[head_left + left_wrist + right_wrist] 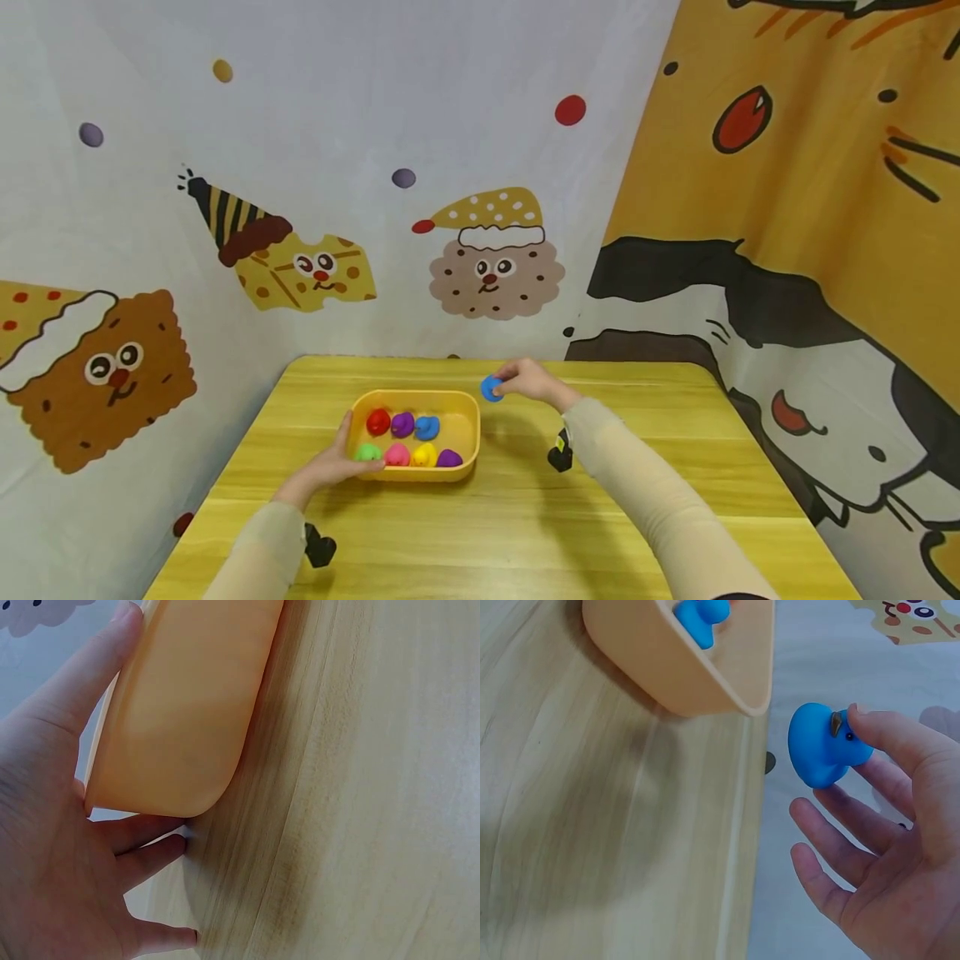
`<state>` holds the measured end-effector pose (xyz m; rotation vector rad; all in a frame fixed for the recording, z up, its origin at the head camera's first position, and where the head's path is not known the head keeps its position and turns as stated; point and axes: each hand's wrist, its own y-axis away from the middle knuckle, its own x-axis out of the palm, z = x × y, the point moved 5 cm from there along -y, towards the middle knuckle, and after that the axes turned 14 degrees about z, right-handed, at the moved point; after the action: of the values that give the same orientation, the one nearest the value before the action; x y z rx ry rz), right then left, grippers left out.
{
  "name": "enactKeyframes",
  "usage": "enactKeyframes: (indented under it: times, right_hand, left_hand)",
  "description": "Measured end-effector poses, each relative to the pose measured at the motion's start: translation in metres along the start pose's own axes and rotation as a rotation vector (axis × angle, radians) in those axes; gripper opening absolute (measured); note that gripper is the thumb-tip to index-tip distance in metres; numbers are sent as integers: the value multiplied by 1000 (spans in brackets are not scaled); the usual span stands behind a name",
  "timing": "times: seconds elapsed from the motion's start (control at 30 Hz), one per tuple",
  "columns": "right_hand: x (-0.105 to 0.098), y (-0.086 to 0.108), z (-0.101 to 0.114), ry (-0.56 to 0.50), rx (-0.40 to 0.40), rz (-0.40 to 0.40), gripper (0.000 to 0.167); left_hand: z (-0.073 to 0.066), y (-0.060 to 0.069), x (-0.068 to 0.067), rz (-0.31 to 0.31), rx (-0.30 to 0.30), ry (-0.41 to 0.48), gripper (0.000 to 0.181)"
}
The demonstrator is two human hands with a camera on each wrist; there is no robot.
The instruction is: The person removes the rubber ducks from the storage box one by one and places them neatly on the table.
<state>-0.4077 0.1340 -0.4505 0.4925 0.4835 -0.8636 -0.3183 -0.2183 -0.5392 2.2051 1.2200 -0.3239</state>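
Observation:
A blue rubber duck (815,746) is pinched at its head between the thumb and fingers of my right hand (528,382), raised just right of the yellow plastic container (478,433). My left hand (335,465) rests against the container's left end. In the left wrist view its thumb lies along the container wall (180,712), and the other fingers (154,862) stretch out straight by the corner. Inside the container sit a red duck (378,422), purple ducks (402,425), another blue duck (427,428), a green duck (368,452), a pink duck (397,455) and a yellow duck (425,455).
The container stands on a wooden table (480,542), left of its middle. Behind the table hangs a cloth (337,125) printed with cartoon figures. Each wrist wears a small black device (320,546).

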Motion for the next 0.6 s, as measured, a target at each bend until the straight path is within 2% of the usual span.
enactKeyframes:
  times: [0.4, 0.6]
  right_hand:
    - [-3, 3, -11, -12, 11, -14, 31]
    - [-6, 6, -15, -27, -10, -41, 31]
  left_hand:
    - [-2, 1, -1, 2, 5, -6, 126]
    - [-2, 0, 0, 6, 11, 4, 127]
